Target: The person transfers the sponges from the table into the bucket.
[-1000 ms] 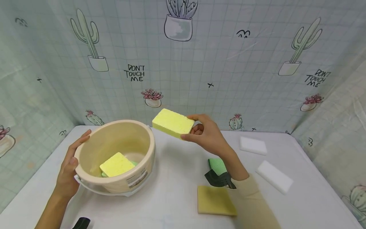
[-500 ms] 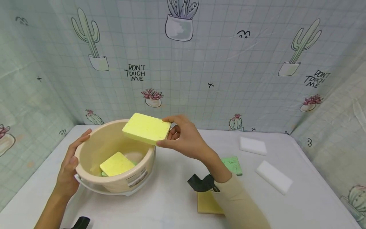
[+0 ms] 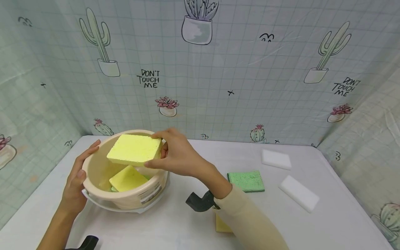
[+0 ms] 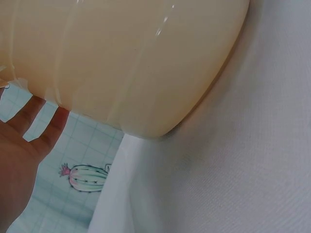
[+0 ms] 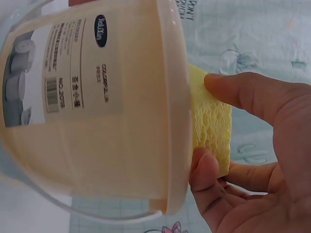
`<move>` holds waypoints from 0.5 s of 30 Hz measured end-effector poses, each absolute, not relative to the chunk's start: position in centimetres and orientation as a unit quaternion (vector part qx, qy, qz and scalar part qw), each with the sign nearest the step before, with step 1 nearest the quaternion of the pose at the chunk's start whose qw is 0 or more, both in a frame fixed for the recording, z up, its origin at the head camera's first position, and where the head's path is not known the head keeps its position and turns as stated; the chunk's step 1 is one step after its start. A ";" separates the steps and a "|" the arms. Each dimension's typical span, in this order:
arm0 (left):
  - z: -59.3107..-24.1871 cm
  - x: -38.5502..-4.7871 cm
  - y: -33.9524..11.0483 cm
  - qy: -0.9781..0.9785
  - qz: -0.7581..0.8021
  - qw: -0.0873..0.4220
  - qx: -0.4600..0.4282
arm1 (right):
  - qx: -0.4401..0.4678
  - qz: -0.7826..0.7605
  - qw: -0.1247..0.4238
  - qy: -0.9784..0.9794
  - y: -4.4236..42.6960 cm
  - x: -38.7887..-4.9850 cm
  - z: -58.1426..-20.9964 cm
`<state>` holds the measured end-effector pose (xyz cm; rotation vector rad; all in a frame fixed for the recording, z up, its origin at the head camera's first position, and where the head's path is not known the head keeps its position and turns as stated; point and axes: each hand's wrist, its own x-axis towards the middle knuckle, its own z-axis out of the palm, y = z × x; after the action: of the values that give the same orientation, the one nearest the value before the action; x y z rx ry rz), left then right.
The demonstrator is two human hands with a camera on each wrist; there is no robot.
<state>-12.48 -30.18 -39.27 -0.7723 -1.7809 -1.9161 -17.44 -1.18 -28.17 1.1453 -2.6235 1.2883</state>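
Note:
A cream bucket (image 3: 125, 200) stands at the left of the white table. My left hand (image 3: 75, 184) rests against the bucket's left side, fingers along the rim; in the left wrist view the hand (image 4: 24, 145) touches the bucket wall (image 4: 112, 58). My right hand (image 3: 181, 152) pinches a bright yellow sponge (image 3: 134, 150) between thumb and fingers, over the bucket's mouth. Another yellow sponge (image 3: 127, 178) lies inside, with a bit of green under it. In the right wrist view the hand (image 5: 262, 160) holds the sponge (image 5: 211, 121) at the rim.
Right of the bucket lie a green sponge (image 3: 247, 181) and a darker yellow piece (image 3: 222, 225), partly hidden by the right sleeve (image 3: 250, 218). Two white blocks (image 3: 276, 159) lie farther right. A patterned cloth (image 3: 237, 62) hangs behind the table.
My right hand has carried the yellow sponge leftward, from beside the bucket to over its mouth. The green sponge has come into full view. My left hand has stayed in place.

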 end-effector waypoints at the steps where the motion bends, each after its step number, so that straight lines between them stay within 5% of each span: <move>1: -39.3 -12.5 -30.2 -0.639 -0.687 0.207 -0.278 | 0.370 0.400 0.001 -0.839 -1.6 -17.4 -28.1; 15: -39.0 -12.2 -30.0 -0.653 -0.682 0.203 -0.257 | 0.345 0.307 0.008 -0.887 -5.1 -17.1 -28.5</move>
<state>-12.19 -30.02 -39.01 -0.7174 -1.8232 -1.9036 -17.13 -5.11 -28.49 1.0796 -2.7729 0.9596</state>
